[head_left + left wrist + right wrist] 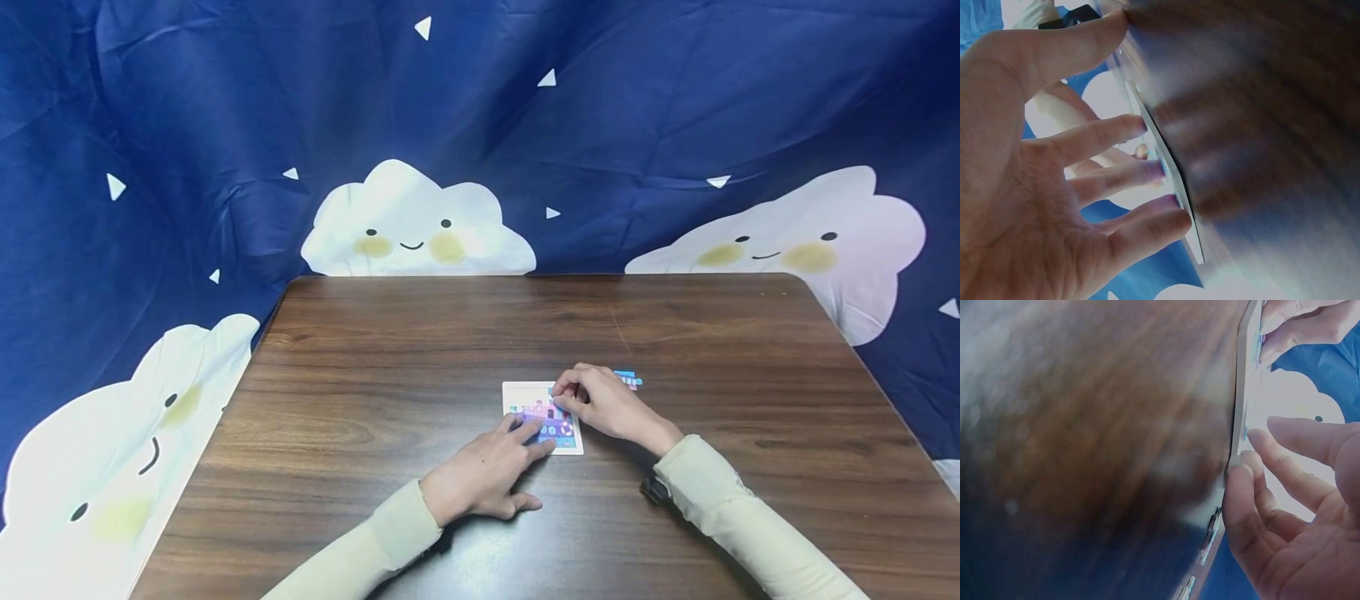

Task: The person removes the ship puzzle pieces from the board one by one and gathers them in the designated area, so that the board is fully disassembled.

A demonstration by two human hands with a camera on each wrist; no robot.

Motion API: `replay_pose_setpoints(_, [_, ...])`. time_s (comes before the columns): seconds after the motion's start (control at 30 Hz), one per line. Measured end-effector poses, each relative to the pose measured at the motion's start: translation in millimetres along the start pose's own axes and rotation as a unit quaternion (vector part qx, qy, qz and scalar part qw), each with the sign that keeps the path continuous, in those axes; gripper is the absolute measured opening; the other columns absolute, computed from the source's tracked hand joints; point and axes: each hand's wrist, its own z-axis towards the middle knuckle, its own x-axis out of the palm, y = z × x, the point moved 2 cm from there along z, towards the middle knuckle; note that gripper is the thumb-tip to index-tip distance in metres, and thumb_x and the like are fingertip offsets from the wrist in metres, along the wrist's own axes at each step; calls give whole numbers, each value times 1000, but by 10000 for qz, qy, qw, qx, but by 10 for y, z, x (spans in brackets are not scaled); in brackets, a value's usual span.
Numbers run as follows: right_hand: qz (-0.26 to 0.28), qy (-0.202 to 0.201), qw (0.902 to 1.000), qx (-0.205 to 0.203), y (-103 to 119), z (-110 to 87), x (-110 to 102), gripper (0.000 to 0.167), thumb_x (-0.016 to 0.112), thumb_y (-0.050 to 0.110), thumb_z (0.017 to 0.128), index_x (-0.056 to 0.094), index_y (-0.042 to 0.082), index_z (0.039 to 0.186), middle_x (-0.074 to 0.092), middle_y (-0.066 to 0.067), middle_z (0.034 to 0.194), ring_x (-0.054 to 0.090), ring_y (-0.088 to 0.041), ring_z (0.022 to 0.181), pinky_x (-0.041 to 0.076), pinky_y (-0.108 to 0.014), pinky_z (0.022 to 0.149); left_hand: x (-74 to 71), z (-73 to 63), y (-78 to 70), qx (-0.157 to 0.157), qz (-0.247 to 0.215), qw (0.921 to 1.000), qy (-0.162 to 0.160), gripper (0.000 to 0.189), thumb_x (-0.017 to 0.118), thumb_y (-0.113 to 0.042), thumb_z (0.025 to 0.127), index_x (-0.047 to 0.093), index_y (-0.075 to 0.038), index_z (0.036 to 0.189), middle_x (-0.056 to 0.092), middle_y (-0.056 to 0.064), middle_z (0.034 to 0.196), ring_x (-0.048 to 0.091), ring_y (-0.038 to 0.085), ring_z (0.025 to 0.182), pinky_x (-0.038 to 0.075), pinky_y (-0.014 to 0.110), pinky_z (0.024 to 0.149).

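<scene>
A small jigsaw puzzle in a white-bordered tray [542, 450] lies on the table, its picture pink, purple and blue. My left hand [498, 467] rests spread fingertips on its lower left part. The left wrist view shows those fingers [1110, 181] nearly straight against the tray, thumb held out to the side. At the tray's upper right corner, my right hand [600, 400] bends over the puzzle. In the right wrist view, its index fingertip [1255, 435] touches the tray's face, with the thumb close by but apart. No piece shows between them.
Loose blue puzzle pieces [628, 380] lie just beyond the right hand, partly hidden by it. The brown wooden table [360, 350] extends around the tray. A dark blue cloth with smiling clouds [420, 225] hangs behind the table's far edge.
</scene>
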Motion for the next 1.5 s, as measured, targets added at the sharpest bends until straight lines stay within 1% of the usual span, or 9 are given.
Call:
replay_pose_setpoints(0.3, [-40,19,10000,75,27,9,16,6,72,12,97,77,11,101,66,2,86,55,-9,78,46,-22,68,-5,6,3,23,87,9999,-64,80,77,-60,86,55,-20,151,55,6,150,52,29,136,56,33,105])
replay_pose_setpoints(0.77, [90,168,9998,59,60,31,24,11,69,10,99,78,7,103,69,2,88,57,-8,79,49,-22,71,-2,-5,21,17,34,10000,5,79,76,-60,87,54,-20,152,54,6,151,52,29,135,55,33,107])
replay_pose_setpoints(0.97, [55,110,9999,114,65,21,45,8,71,9,97,78,8,101,68,1,89,57,-7,79,49,-22,71,3,-11,7,24,-4,10000,27,79,77,-60,87,55,-20,152,54,6,152,53,29,135,55,33,106])
replay_pose_setpoints(1.1, [-157,89,9997,135,53,9,51,8,77,10,92,79,11,100,66,0,96,55,-11,81,46,-23,70,0,-8,-7,31,-15,10000,76,79,76,-60,87,55,-20,152,54,7,151,52,29,135,54,34,108])
replay_pose_setpoints(1.17, [-284,77,9995,95,51,6,53,10,80,10,90,79,13,100,64,-1,101,57,-14,84,47,-26,73,-2,-7,-11,30,-9,10000,81,79,76,-60,87,54,-20,152,54,6,151,52,29,135,54,34,108])
replay_pose_setpoints(1.23, [-372,41,9993,44,52,9,50,11,81,10,89,79,15,98,64,-1,105,60,-16,91,50,-30,79,-5,-7,-13,27,-7,10000,65,79,76,-60,87,55,-20,152,54,6,151,52,29,135,54,34,108])
replay_pose_setpoints(1.37, [-379,-52,9993,-46,58,24,33,10,82,11,88,79,15,97,68,-1,107,65,-20,102,54,-41,90,-11,-3,-12,32,13,10000,10,78,77,-60,87,56,-20,151,54,6,151,52,28,134,54,33,107])
replay_pose_setpoints(1.43, [-317,-76,9995,-57,59,34,24,9,82,12,88,79,15,97,70,0,106,67,-20,101,55,-40,90,-10,0,-10,33,15,10000,-2,78,77,-59,87,56,-20,151,54,7,152,52,29,135,54,33,107])
replay_pose_setpoints(1.5, [-268,-89,9995,-110,56,40,13,10,82,11,88,79,14,97,72,-1,104,66,-19,96,55,-36,85,-9,2,-9,35,21,10000,-16,78,77,-59,86,56,-20,151,54,7,152,52,29,135,55,33,107])
